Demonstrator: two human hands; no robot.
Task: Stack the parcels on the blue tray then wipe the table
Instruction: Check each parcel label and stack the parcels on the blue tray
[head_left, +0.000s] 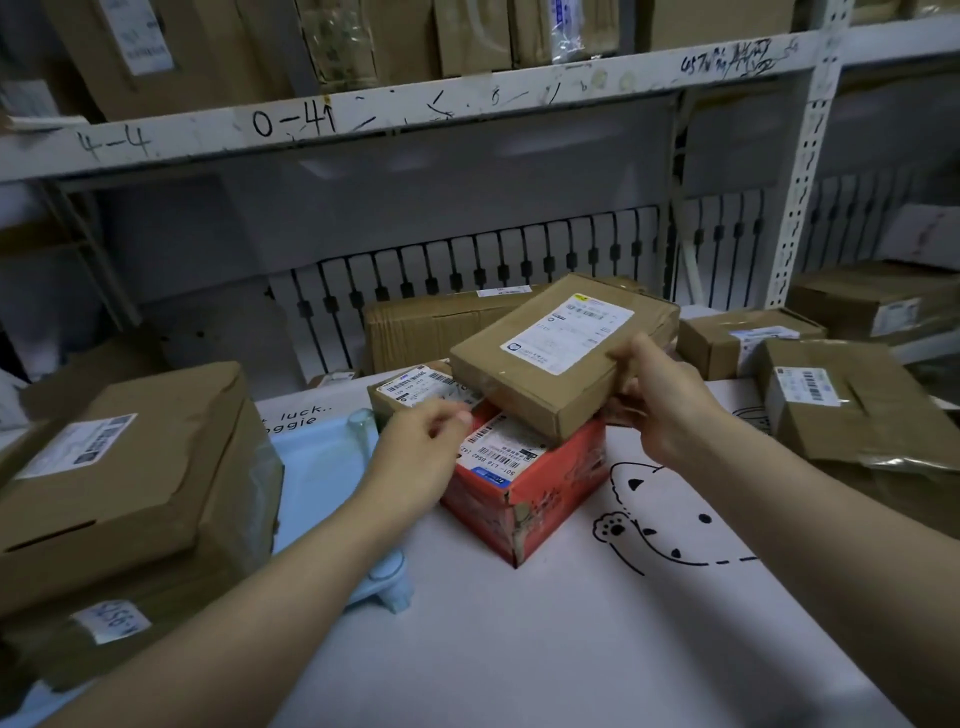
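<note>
Gripping flat parcel (561, 358), right hand (660, 400) raised

One red parcel (524, 488), one blue tray (317, 467), two hands, many brown parcels

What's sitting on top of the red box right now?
A flat brown cardboard parcel, tilted, gripped by the right hand, covers the red cardboard box's far half. Its white label shows in front; whatever lies beneath the parcel is hidden.

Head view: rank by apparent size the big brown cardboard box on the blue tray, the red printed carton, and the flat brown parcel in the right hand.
1. Big brown cardboard box, though nearest the camera.
2/3. Red printed carton and flat brown parcel: too alike to rank.
</note>
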